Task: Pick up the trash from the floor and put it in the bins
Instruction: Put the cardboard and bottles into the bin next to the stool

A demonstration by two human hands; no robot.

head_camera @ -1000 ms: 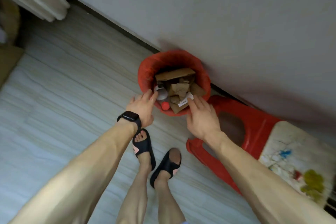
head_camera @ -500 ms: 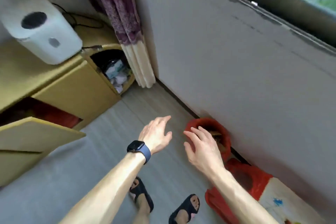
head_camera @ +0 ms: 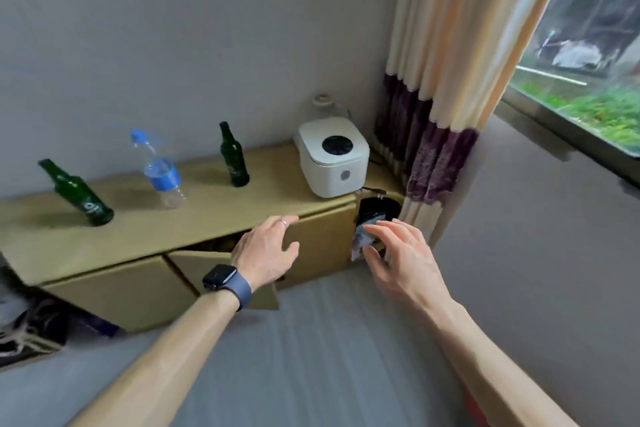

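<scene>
My left hand (head_camera: 266, 251), with a dark watch on the wrist, hangs in the air in front of the cardboard boxes with relaxed fingers and holds nothing. Empty too, my right hand (head_camera: 401, 255) is spread open beside it. Just behind my right fingers a dark bin (head_camera: 379, 210) with pale crumpled trash (head_camera: 360, 242) in it stands in the corner between the boxes and the curtain. The red bin is out of view; only a red sliver (head_camera: 474, 409) shows at the bottom edge.
A row of cardboard boxes (head_camera: 114, 291) lines the wall, one flap hanging open. On top stand two green glass bottles (head_camera: 79, 192) (head_camera: 233, 156), a plastic water bottle (head_camera: 159, 172) and a white cooker (head_camera: 332, 156). A striped curtain (head_camera: 450, 97) hangs at right beside a window. Dark clutter lies at far left.
My view has swung up and left from the red bin of cardboard scraps to the box row. Both hands left the red bin's rim and now hang empty in the air.
</scene>
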